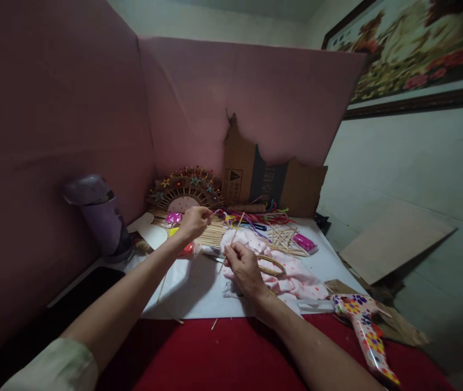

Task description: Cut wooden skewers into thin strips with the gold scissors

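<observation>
My right hand pinches a thin bamboo stick, which stands slanted above the dotted pink cloth. A round wooden hoop lies on that cloth beside my right fingers. Farther left, my left hand is raised with its fingertips pressed together. A thin purple strand shows at those fingertips, but I cannot tell whether they grip it. Under my left hand lie many bamboo sticks and a red packet. Coloured fuzzy strands are heaped beyond my right hand.
A decorated cardboard fan shape and torn cardboard stand at the back. At left is a purple bottle. A magenta packet and short sticks lie right, with a flowered glue gun nearer me.
</observation>
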Available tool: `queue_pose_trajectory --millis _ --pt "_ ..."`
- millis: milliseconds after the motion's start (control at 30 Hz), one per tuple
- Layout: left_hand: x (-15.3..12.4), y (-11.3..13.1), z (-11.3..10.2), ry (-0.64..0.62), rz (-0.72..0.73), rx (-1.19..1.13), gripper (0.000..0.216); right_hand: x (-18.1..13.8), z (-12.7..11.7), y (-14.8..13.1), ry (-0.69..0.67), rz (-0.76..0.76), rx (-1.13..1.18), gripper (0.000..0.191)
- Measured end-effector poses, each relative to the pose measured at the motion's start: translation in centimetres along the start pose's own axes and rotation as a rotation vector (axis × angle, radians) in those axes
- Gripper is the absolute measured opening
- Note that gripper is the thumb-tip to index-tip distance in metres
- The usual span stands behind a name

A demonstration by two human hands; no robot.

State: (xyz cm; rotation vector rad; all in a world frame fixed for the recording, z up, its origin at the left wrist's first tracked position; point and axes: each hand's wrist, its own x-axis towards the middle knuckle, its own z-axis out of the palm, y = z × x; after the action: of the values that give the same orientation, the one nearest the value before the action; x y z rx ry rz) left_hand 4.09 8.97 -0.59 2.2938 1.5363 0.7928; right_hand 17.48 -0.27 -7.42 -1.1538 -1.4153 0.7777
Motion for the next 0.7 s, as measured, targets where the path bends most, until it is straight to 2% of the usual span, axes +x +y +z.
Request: queue_pose_trajectory --millis 67,167,300,400,567,700 --pt "1.6 -1.4 0.5 -0.02 0.011 0.122 0.018 0.1 0.0 0.0 0.044 0.001 -0.002 0.03" --pt "2.8 -2.6 1.7 -0.087 0.051 0.285 0.015 0.0 0.0 -0.2 0.061 -0.077 -0.112 0.031" --pt "3.2 -2.9 3.0 -0.114 0.124 0.439 0.02 -0.1 0.0 -0.1 0.048 -0.103 -0.175 0.032" --pt "3.3 -2.8 2.8 -0.113 0.169 0.508 0.022 -0.1 0.0 -0.1 0.057 -0.074 -0.149 0.033" --pt "2.9 -1.8 1.3 -0.081 0.259 0.556 0.023 0.4 -0.1 -0.2 0.17 0.011 -0.009 0.031" --pt "0.9 1.0 0.5 -0.036 0.37 0.533 0.025 1.0 -0.2 0.0 0.225 0.147 0.207 0.029"
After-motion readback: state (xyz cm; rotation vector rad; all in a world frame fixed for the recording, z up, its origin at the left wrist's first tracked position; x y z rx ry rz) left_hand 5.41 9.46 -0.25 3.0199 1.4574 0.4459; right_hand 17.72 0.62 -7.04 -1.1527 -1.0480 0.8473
